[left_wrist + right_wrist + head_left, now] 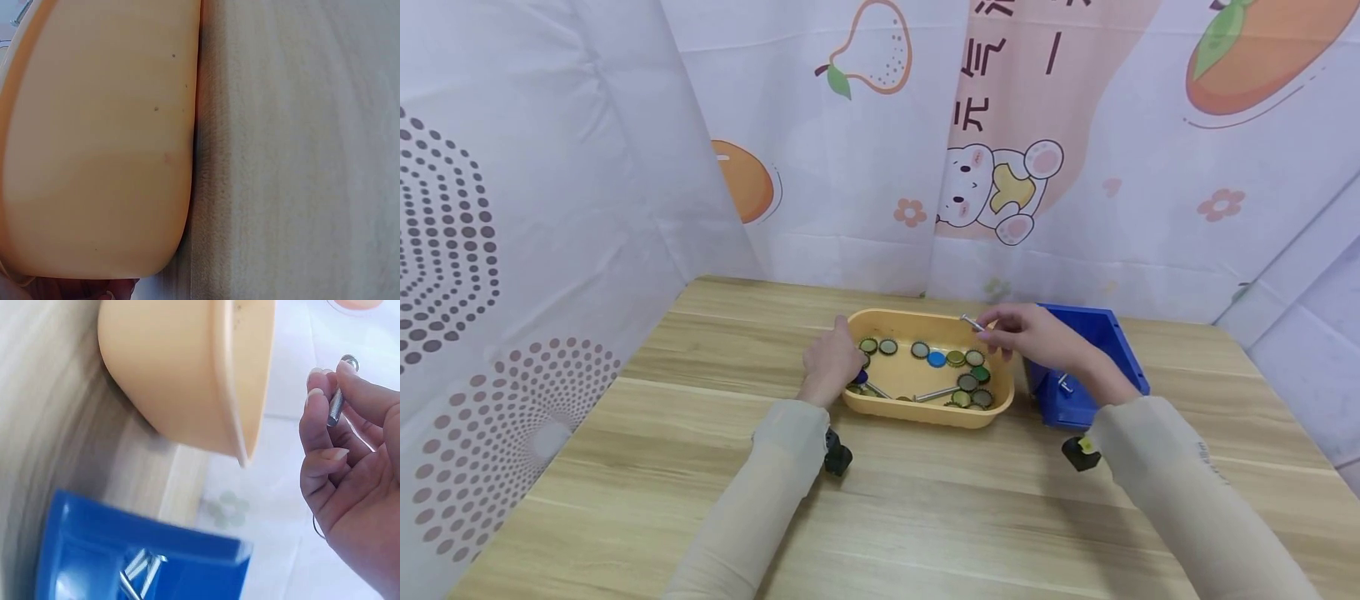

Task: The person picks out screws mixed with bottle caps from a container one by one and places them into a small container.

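A yellow plastic basin (925, 410) stands on the table, with several bottle caps and a couple of bolts (936, 393) lying inside. My left hand (831, 362) holds the basin by its left end; in the left wrist view only bits of the fingers (81, 289) show under the basin's end. Over the basin's right rim, my right hand (1022, 333) pinches a silver bolt (336, 405) between thumb and fingertips. The bolt's threaded shank and round head both show in the right wrist view.
Right of the basin sits a blue bin (1093, 321) with several bolts (145, 570) in it. A printed curtain (850, 183) hangs behind the wood-grain table (910, 517), and another white sheet (550, 208) hangs along the left side.
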### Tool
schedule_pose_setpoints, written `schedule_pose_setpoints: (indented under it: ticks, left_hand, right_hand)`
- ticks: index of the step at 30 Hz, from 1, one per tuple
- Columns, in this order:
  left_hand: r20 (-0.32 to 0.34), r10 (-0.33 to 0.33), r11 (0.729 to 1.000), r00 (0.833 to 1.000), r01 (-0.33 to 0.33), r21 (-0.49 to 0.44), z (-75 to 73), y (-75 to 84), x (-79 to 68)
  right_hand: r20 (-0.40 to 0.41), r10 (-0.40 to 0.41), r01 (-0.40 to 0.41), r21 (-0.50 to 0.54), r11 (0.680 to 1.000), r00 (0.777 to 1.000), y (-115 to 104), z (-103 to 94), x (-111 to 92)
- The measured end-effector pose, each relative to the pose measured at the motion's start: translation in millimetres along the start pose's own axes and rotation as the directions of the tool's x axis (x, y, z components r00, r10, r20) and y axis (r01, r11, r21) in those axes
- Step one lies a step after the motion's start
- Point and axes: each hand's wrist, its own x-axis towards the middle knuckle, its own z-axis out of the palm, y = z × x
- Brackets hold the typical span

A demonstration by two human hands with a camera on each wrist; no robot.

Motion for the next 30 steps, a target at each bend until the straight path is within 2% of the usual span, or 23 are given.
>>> schedule_pose_setpoints:
  ticks: [9,20,24,30]
  left_hand:
    - [0.006,0.006,1.000,1.000,-0.006,-0.008,-0.7,-0.8,0.4]
    - [0.008,-0.002,1.000,1.000,0.002,-0.016,-1.0,-1.8,0.3]
    - [0.007,-0.004,1.000,1.000,0.004,-0.020,-0.6,-1.9,0.2]
    - [0.010,0.002,1.000,1.000,-0.002,-0.020,-0.9,-1.2,-0.2]
  right_hand:
    - [-0.050,0.014,-0.016,-0.055,0.998,0.999,7.3,-23.5,-12.3]
    - [-0.125,0.015,-0.035,-0.161,0.986,0.992,29.8,-42.0,-22.6]
    - [-0.156,0.044,-0.070,-0.166,0.984,0.987,38.4,-46.9,-25.1]
    - [-0.199,0.102,-0.147,-0.228,0.963,0.975,46.6,-50.3,-28.9]
